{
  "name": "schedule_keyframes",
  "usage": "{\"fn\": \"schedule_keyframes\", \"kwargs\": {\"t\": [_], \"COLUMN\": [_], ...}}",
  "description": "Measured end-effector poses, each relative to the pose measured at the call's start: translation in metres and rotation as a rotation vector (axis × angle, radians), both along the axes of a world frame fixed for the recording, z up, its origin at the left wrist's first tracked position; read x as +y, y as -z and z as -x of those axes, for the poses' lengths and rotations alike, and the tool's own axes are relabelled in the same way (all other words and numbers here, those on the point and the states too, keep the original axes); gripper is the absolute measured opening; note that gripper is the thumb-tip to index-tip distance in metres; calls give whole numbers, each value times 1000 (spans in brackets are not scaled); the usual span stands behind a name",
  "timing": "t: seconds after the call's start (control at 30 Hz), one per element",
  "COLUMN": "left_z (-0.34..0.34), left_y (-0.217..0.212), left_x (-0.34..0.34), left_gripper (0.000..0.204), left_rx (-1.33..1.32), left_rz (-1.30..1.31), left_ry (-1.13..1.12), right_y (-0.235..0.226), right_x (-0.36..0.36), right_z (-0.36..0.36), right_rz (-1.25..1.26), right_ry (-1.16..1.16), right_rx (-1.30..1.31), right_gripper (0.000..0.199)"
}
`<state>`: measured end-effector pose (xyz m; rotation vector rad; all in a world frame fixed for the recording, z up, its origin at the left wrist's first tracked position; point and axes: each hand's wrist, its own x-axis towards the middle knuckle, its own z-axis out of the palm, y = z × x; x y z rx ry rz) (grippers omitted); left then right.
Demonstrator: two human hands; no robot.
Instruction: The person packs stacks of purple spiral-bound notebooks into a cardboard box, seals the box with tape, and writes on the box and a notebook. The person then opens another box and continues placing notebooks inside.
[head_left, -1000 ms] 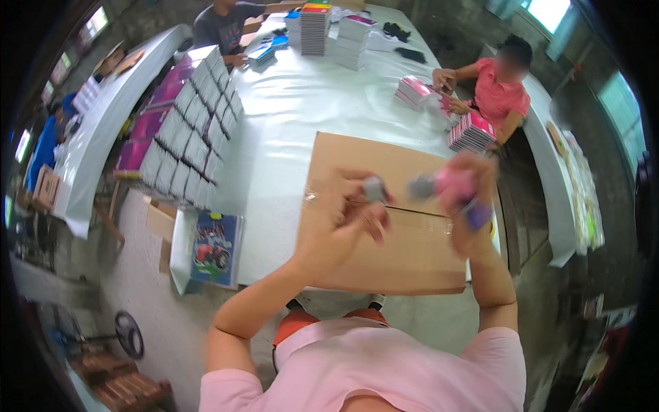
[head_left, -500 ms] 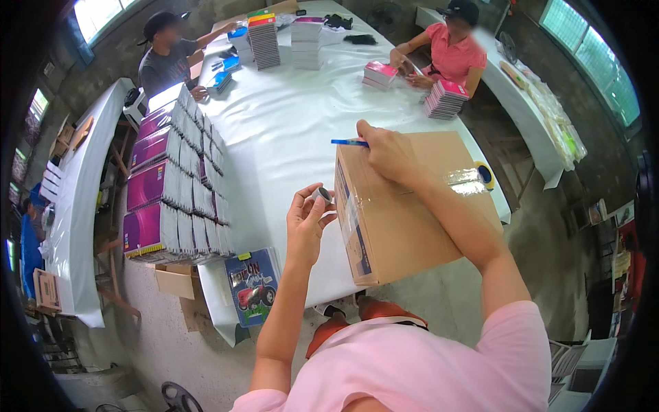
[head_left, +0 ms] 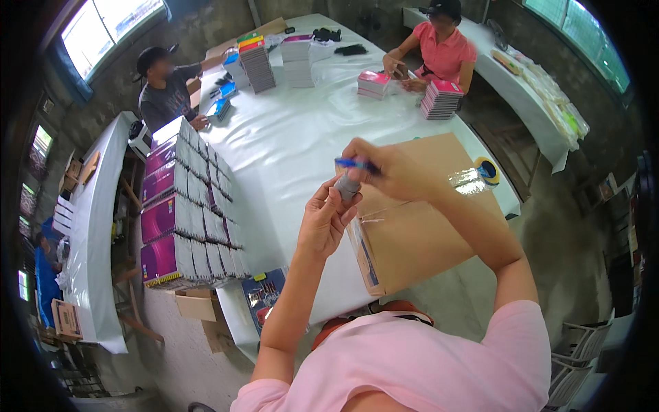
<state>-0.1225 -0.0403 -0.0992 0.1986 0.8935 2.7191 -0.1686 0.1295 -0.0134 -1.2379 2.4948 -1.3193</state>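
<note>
My left fingers (head_left: pixel 334 198) clamp a small grey cylinder (head_left: pixel 349 186) and my right fingers (head_left: pixel 360 147) a blue pen (head_left: pixel 349 163), above the left of a cardboard box (head_left: pixel 429 237) on the white tabletop (head_left: pixel 281 161), purple notebooks (head_left: pixel 165 214) stacked left, a bright window (head_left: pixel 113 24) far left.

Grey cylinder (head_left: pixel 348 187), blue tool (head_left: pixel 353 164), brown cardboard box (head_left: pixel 427 237); purple book covers (head_left: pixel 163 214), white tabletop (head_left: pixel 292 134)

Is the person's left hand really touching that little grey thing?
Touching. The head view shows the left hand with its thumb and fingers around the small grey object.
</note>
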Motion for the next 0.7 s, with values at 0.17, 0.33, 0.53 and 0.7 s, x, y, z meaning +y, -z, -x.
{"fn": "schedule_keyframes", "kwargs": {"t": [0.17, 0.33, 0.53, 0.7], "left_z": [13, 30, 17, 19], "left_y": [-10, 14, 20, 33], "left_x": [9, -19, 7, 8], "left_gripper": [30, 26, 22, 47], "left_rx": [-136, -90, 336, 424], "left_rz": [-89, 49, 1173, 1195], "left_ry": [-35, -43, -377, -242], "right_y": [19, 39, 69, 98], "right_x": [3, 15, 6, -2], "right_z": [7, 68, 100, 106], "right_rz": [169, 582, 267, 407], "right_ry": [130, 303, 447, 410], "right_rx": [108, -251, -351, -68], "right_gripper": [21, 49, 41, 35]}}
